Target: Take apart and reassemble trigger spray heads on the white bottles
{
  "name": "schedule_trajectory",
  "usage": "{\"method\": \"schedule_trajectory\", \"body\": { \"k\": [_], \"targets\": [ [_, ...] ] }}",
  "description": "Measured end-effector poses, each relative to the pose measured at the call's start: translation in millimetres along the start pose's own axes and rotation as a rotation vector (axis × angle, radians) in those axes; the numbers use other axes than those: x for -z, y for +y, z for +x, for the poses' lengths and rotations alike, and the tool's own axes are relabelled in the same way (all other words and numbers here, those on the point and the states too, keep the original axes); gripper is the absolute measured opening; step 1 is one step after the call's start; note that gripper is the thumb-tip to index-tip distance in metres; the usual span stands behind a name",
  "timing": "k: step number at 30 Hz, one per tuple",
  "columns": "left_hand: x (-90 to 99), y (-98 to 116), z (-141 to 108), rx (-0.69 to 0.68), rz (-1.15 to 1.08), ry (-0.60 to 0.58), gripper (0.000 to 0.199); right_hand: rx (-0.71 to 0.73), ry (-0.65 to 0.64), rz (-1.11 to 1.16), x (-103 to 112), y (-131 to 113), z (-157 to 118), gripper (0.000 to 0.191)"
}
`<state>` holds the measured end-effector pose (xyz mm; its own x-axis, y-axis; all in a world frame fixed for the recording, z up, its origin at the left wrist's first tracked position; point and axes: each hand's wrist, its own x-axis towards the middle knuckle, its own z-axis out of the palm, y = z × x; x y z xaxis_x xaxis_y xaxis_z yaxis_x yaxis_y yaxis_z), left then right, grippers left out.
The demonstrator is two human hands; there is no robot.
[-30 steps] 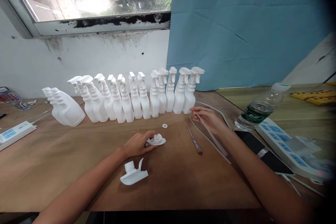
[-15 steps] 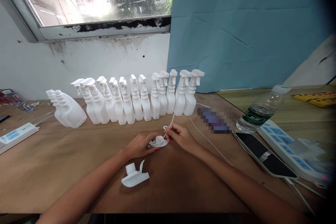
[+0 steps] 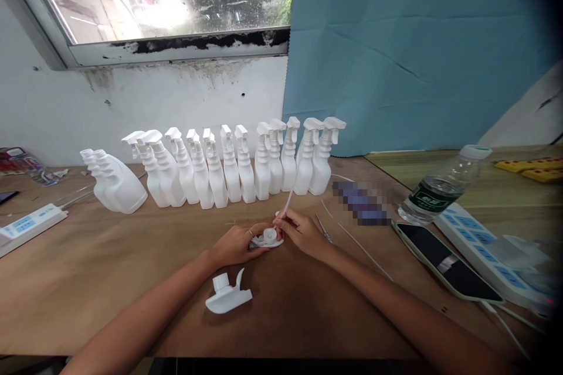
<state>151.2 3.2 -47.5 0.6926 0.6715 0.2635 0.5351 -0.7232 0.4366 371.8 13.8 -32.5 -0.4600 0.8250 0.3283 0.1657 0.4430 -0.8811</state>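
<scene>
My left hand (image 3: 237, 244) is closed around a white spray trigger head (image 3: 269, 238) that lies on its side at the table's middle, its round collar facing up. Pinched in the fingers of my right hand (image 3: 303, 233) is a thin white dip tube (image 3: 287, 202), slanting up and away. Its lower end is near the collar; my fingers hide whether it sits inside. A second spray trigger head (image 3: 229, 297) rests upside down on the table, nearer to me than my left hand.
Several white spray bottles (image 3: 215, 179) with heads stand in a row behind my hands. Two headless bottles (image 3: 121, 184) stand at the left. To the right are a water bottle (image 3: 433, 190), a phone (image 3: 446, 258), a power strip (image 3: 481, 246) and a cable (image 3: 360, 249); another power strip (image 3: 33, 222) lies left.
My right hand has shifted slightly left, bringing the dip tube's lower end closer to the collar. A thin metallic object now shows beside my right wrist. The view has shifted slightly.
</scene>
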Motion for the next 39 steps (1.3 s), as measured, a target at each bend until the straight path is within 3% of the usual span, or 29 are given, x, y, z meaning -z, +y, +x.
{"method": "schedule_trajectory", "body": {
  "k": [8, 13, 21, 27, 31, 34, 37, 39],
  "targets": [
    [0.4, 0, -1, 0.034, 0.029, -0.009, 0.051, 0.033, -0.042, -0.173, 0, -7, 2, 0.023],
    [3.4, 5, 0, 0.02, 0.0, 0.001, 0.049, 0.187, -0.048, -0.286, -2, -9, 6, 0.02],
    [1.4, 3, 1, 0.022, -0.031, 0.008, 0.045, 0.169, -0.049, -0.343, -7, 0, 6, 0.021],
    [-0.3, 3, 1, 0.069, -0.013, -0.011, 0.038, 0.197, -0.122, -0.371, -11, 3, 8, 0.022],
    [0.5, 4, 1, 0.069, -0.073, 0.007, 0.039, 0.173, -0.069, -0.351, -9, 7, 3, 0.021],
    [3.3, 6, -3, 0.091, -0.139, 0.034, 0.048, 0.322, -0.042, -0.414, 1, 8, -7, 0.012],
    [6.0, 8, -10, 0.148, -0.181, 0.068, 0.05, 0.679, 0.011, -0.677, 11, 7, -16, 0.038],
    [6.6, 11, -13, 0.117, -0.194, 0.101, 0.045, 0.918, 0.012, -0.89, 12, 4, -17, 0.043]
  ]
}}
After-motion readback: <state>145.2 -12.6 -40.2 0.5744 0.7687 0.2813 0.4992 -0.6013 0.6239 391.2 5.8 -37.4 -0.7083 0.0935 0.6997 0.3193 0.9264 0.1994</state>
